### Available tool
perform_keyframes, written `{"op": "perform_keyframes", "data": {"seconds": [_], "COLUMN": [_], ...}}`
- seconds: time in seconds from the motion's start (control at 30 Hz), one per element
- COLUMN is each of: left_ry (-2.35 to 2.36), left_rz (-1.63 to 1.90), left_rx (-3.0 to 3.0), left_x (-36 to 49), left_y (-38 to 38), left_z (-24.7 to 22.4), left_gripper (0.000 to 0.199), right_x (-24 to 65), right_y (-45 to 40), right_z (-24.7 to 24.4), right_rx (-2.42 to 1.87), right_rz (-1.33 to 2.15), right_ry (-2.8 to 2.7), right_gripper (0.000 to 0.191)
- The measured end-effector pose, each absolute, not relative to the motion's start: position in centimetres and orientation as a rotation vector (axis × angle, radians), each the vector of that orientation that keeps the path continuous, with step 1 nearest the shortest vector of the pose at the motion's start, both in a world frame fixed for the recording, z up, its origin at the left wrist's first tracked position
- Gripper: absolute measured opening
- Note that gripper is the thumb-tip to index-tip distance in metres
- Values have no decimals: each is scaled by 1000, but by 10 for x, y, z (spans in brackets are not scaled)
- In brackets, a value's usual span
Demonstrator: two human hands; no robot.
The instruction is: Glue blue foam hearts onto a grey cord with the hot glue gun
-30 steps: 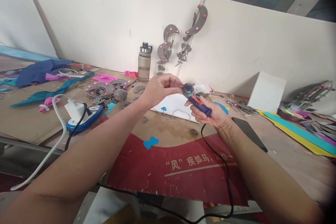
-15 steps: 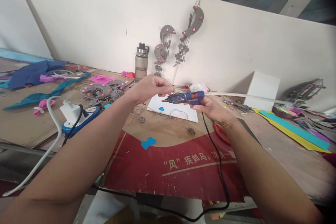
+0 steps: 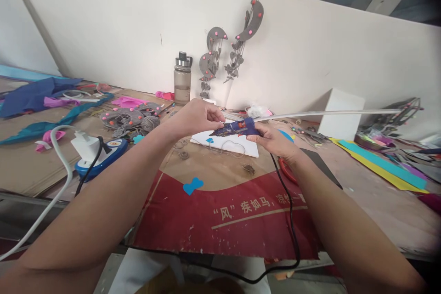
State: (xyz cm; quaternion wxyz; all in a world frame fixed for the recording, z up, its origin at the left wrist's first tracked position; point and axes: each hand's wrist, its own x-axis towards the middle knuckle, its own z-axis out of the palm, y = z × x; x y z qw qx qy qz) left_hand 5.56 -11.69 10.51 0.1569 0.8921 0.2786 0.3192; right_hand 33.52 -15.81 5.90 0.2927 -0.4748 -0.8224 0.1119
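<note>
My right hand is wrapped round a blue hot glue gun. Its nozzle points left, and a long clear glue stick runs out of its back to the right. My left hand is pinched just above the front of the gun; whatever lies between thumb and finger is too small to make out. Below the gun, a white sheet carries a small blue cut-out and a loop of grey cord. A larger blue cut-out lies on the red-printed cardboard.
A water bottle stands by the wall, beside hanging grey moon-shaped ornaments. At left are a blue power strip with a white plug and grey felt pieces. Red-handled scissors and coloured sheets lie right; a black cable hangs down.
The glue gun has tilted, so its glue stick now slopes upward to the right. My left fingertips have come down closer to the gun's front. The whole view has shifted slightly.
</note>
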Motion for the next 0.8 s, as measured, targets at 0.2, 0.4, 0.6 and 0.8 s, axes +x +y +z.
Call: {"op": "perform_keyframes", "data": {"seconds": [0.2,0.4,0.6,0.8], "left_ry": [781,764,698,701], "left_rz": [848,864,806,761], "left_rx": [2633,2708,2621,2493], "left_x": [59,65,63,60], "left_y": [-113,-113,-107,-95], "left_z": [102,96,92,86], "left_gripper": [17,12,10,12], "right_x": [329,328,330,334], "right_y": [-160,-160,-160,-159], "right_z": [60,61,61,55], "right_rx": [-1292,-1343,-1315,-1319], "right_rz": [414,369,463,575], "right_ry": [-2153,-2173,-2214,-2165], "right_gripper": [40,35,38,37]}}
